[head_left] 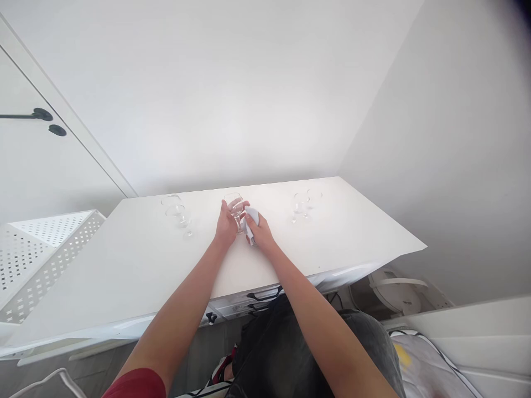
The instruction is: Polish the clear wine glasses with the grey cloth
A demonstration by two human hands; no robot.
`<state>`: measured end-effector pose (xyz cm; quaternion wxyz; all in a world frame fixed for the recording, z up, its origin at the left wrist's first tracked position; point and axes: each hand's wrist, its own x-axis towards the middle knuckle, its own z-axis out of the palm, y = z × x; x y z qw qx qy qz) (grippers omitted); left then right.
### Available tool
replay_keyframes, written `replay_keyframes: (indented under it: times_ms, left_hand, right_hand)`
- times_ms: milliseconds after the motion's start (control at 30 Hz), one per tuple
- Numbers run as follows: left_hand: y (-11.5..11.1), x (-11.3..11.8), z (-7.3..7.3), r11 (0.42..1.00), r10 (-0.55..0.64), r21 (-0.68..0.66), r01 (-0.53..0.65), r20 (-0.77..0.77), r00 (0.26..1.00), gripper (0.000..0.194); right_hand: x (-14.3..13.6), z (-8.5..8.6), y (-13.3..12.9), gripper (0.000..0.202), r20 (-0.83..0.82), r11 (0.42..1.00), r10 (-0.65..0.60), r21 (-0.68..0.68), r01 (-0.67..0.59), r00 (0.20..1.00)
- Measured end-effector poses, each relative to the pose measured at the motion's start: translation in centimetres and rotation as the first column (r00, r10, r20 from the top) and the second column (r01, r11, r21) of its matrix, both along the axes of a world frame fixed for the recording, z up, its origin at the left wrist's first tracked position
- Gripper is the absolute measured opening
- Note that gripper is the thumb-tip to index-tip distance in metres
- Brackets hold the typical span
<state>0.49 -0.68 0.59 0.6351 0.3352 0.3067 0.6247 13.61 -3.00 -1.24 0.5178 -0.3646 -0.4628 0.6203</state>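
A clear stemmed glass (233,198) stands upright over the white tabletop, with my left hand (226,224) wrapped around its left side. In my right hand (261,231) is a folded whitish cloth (251,215), bunched between the fingers and held against or close beside the glass's right side. Whether the glass's foot touches the tabletop I cannot tell. Some of my left fingers are hidden behind the bowl.
Two clear stemmed glasses (176,211) stand to the left and two more (299,203) to the right on the white table (136,265). Black-handled drawers (264,296) are below its front edge. A perforated white panel (39,243) is at the left, and walls rise behind and right.
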Motion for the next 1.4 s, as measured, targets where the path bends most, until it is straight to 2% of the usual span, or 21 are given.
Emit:
replay_keyframes:
  times_ms: [100, 167, 267, 367, 467, 533, 633, 733, 833, 900, 1000, 1100, 1400]
  left_hand:
    - [-0.2, 0.6, 0.0, 0.998, -0.065, 0.010, 0.065, -0.047, 0.997, 0.067]
    - [-0.5, 1.1, 0.1, 0.992, -0.092, 0.073, 0.099, -0.097, 0.991, 0.058]
    - [-1.0, 1.7, 0.2, 0.977, -0.102, 0.169, 0.132, -0.172, 0.980, 0.041]
    - [-0.9, 1.6, 0.1, 0.973, -0.052, 0.210, 0.098, -0.215, 0.975, 0.038]
    - [-0.6, 1.1, -0.2, 0.977, -0.005, 0.209, 0.038, -0.157, 0.988, 0.047]
    - [-0.4, 0.7, -0.4, 0.980, 0.012, 0.196, 0.010, -0.108, 0.994, 0.051]
    - [-0.2, 0.5, -0.5, 0.980, 0.088, 0.184, -0.069, -0.099, 0.991, 0.048]
    - [-0.1, 0.5, -0.5, 0.974, 0.153, 0.182, -0.135, -0.084, 0.985, 0.040]
    - [0.0, 0.4, -0.4, 0.976, 0.121, 0.183, -0.114, -0.026, 0.992, 0.046]
    - [0.1, 0.2, -0.5, 0.977, 0.114, 0.183, -0.110, -0.008, 0.994, 0.049]
    - [0.3, 0.1, -0.6, 0.976, 0.118, 0.191, -0.109, -0.034, 0.992, 0.051]
    - [0.4, 0.2, -0.8, 0.975, 0.121, 0.196, -0.103, -0.083, 0.989, 0.053]
    - [0.4, 0.3, -0.9, 0.981, 0.046, 0.190, -0.021, -0.129, 0.991, 0.052]
  right_hand:
    - [0.5, 0.1, 0.5, 0.050, -0.083, 0.979, -0.205, 0.002, 0.206, 0.975]
    - [0.7, 0.1, 0.8, 0.054, -0.196, 0.954, -0.297, -0.014, 0.301, 0.934]
    - [0.5, 0.3, 0.6, 0.058, -0.284, 0.967, -0.227, 0.045, 0.249, 0.932]
    - [0.1, 0.8, -0.4, 0.058, -0.153, 0.969, -0.114, 0.200, 0.143, 0.982]
    - [-0.3, 1.3, -1.1, 0.056, 0.005, 0.944, -0.056, 0.325, 0.051, 0.998]
    - [-0.4, 1.3, -1.2, 0.046, 0.070, 0.935, -0.080, 0.350, 0.051, 0.994]
    - [0.0, 1.1, -0.9, 0.025, 0.138, 0.901, -0.231, 0.403, 0.158, 0.963]
    - [0.5, 0.5, -0.7, 0.027, 0.235, 0.850, -0.362, 0.480, 0.217, 0.902]
    - [0.5, -0.1, -0.7, 0.034, 0.436, 0.838, -0.381, 0.536, 0.105, 0.815]
    - [0.1, -0.4, -0.7, 0.039, 0.594, 0.847, -0.385, 0.532, 0.014, 0.706]
    - [-0.4, -0.5, -0.8, 0.048, 0.759, 0.880, -0.396, 0.474, -0.022, 0.517]
    - [-0.6, -0.3, -0.9, 0.051, 0.820, 0.892, -0.388, 0.449, -0.053, 0.420]
    - [-0.7, 0.5, -1.7, 0.047, 0.905, 0.913, -0.347, 0.386, -0.133, 0.246]
